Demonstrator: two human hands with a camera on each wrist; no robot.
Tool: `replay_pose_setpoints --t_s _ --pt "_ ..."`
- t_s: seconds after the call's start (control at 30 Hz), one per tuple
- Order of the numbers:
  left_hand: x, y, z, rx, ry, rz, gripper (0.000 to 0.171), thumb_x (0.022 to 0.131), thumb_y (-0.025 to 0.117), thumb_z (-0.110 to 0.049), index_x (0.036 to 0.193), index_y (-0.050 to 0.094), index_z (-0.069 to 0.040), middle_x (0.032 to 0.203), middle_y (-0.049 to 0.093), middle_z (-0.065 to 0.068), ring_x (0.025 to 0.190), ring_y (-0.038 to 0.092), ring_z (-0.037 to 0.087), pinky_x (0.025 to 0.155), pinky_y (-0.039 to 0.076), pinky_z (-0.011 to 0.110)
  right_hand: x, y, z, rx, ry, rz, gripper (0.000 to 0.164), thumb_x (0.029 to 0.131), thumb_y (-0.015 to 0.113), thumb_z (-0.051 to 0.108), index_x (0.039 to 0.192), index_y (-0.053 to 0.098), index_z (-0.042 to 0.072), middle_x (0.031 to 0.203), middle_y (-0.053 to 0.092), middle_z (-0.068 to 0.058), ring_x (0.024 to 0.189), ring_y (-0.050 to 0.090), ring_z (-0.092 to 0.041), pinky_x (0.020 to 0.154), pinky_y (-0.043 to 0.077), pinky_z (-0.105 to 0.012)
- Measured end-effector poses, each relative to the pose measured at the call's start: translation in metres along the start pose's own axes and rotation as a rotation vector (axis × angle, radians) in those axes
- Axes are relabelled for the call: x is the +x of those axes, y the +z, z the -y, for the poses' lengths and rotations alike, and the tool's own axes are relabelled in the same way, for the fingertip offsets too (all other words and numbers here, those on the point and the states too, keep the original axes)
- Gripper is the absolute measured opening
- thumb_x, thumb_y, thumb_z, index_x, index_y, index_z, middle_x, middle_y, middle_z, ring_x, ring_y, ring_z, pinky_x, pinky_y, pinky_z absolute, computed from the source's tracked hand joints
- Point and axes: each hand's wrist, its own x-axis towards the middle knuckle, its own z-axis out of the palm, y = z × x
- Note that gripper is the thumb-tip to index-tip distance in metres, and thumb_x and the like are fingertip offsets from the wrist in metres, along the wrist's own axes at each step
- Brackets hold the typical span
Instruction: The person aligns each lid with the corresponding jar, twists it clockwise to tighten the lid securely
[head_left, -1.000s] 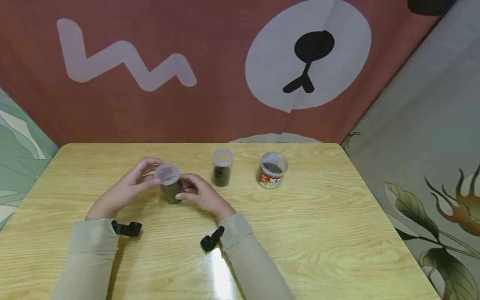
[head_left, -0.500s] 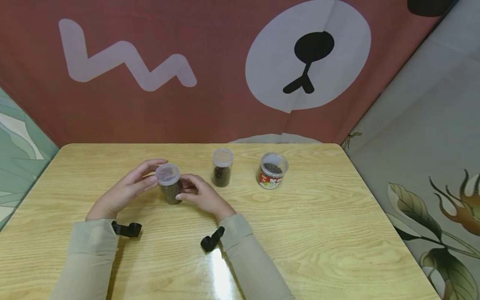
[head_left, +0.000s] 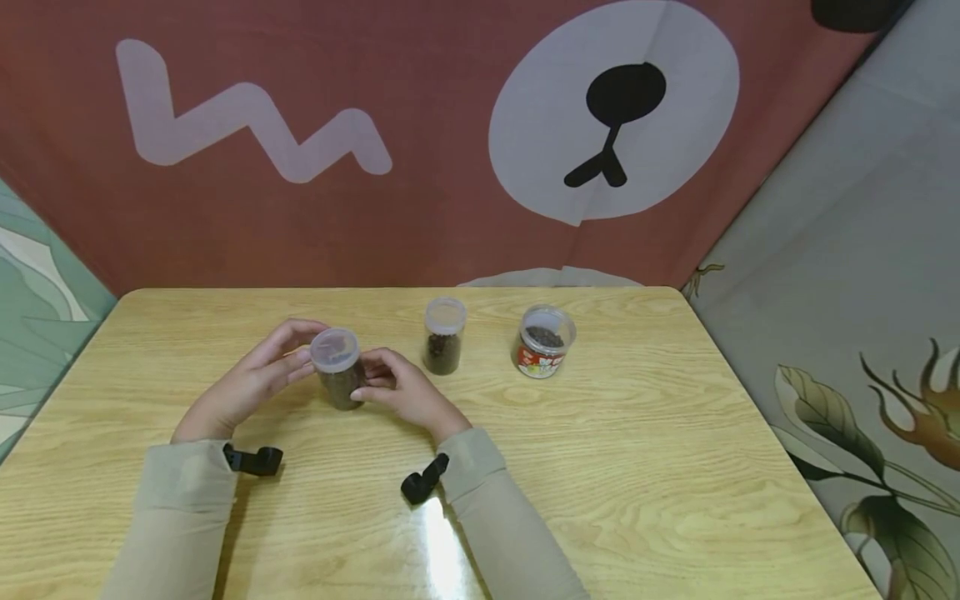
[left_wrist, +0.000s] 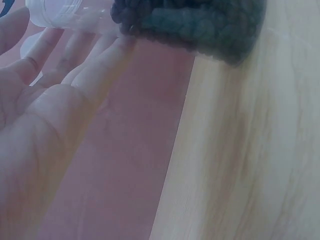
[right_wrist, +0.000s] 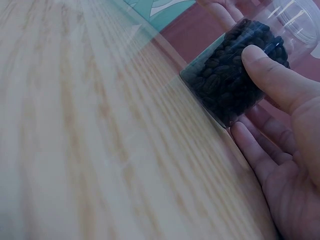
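Observation:
A clear plastic jar of coffee beans (head_left: 342,385), with a translucent lid (head_left: 335,349) over its mouth, stands upright on the wooden table. My right hand (head_left: 405,395) grips its lower body from the right; in the right wrist view the thumb presses on the side of the bean-filled jar (right_wrist: 220,82). At the upper left of the jar is my left hand (head_left: 247,379), fingers and thumb spread around the lid's side. The left wrist view has the fingers (left_wrist: 95,65) fairly straight beside the jar, the thumb apart from the lid. Contact of those fingertips is partly hidden.
A second lidded jar with dark beans (head_left: 444,342) stands to the right, near the back of the table (head_left: 637,467). Farther right is a wider lidless tub (head_left: 542,358) with a red label and dark contents. A brown cloth (head_left: 420,225) hangs behind the table.
The left thumb has drawn back slightly from the lid to its left side. The right hand and the jar have stayed in nearly the same place.

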Motion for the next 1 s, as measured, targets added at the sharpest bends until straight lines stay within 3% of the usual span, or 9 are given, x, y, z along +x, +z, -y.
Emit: replay_pose_setpoints --t_s 0.17,0.33,0.5,0.67,0.8,1.0 --pt "-0.001 0.001 -0.004 0.009 -0.023 -0.019 0.038 0.112 0.038 -0.014 0.150 0.038 -0.009 0.144 0.042 0.012 0.131 0.048 0.010 0.104 0.044 0.017 0.000 0.001 0.002 0.010 0.008 -0.014 0.043 0.095 0.073 0.009 0.134 0.056 0.003 0.134 0.059 -0.009 0.115 0.057 -0.010 0.102 0.048 -0.024" --pt "-0.003 0.003 -0.007 0.098 -0.097 -0.073 0.040 0.109 0.048 -0.015 0.146 0.035 -0.021 0.148 0.038 0.012 0.129 0.049 0.009 0.097 0.047 0.016 -0.001 0.002 0.003 0.012 0.010 -0.015 0.042 0.094 0.074 0.009 0.133 0.057 0.003 0.132 0.059 -0.009 0.114 0.057 -0.010 0.100 0.048 -0.022" --pt "-0.003 0.003 -0.006 0.121 -0.125 -0.088 0.041 0.107 0.054 -0.015 0.142 0.033 -0.014 0.148 0.038 0.014 0.131 0.050 0.020 0.095 0.049 0.018 -0.001 0.002 0.004 0.013 0.012 -0.011 0.043 0.094 0.074 0.010 0.133 0.057 0.004 0.132 0.059 -0.008 0.113 0.056 -0.009 0.101 0.049 -0.024" --pt "-0.004 0.000 -0.007 0.164 -0.110 -0.083 0.037 0.109 0.049 -0.018 0.144 0.037 -0.013 0.148 0.042 0.009 0.131 0.048 0.014 0.097 0.046 0.017 -0.001 0.002 0.005 0.019 0.015 -0.010 0.042 0.095 0.073 0.009 0.133 0.057 0.004 0.134 0.058 -0.010 0.114 0.056 -0.010 0.104 0.048 -0.029" --pt "-0.003 0.000 -0.006 0.111 -0.061 -0.048 0.038 0.111 0.043 -0.015 0.148 0.040 -0.009 0.146 0.045 0.011 0.132 0.048 0.013 0.101 0.045 0.018 -0.002 0.001 0.012 0.028 0.029 -0.001 0.043 0.094 0.072 0.006 0.134 0.056 0.002 0.136 0.057 -0.013 0.117 0.055 -0.016 0.107 0.047 -0.038" --pt "-0.001 -0.001 -0.009 0.055 -0.053 -0.005 0.042 0.112 0.037 -0.019 0.153 0.040 -0.009 0.149 0.044 0.012 0.137 0.045 0.012 0.105 0.042 0.016 -0.002 0.002 0.010 0.026 0.008 -0.014 0.040 0.094 0.073 0.008 0.131 0.058 0.004 0.132 0.059 -0.009 0.113 0.056 -0.009 0.103 0.048 -0.027"
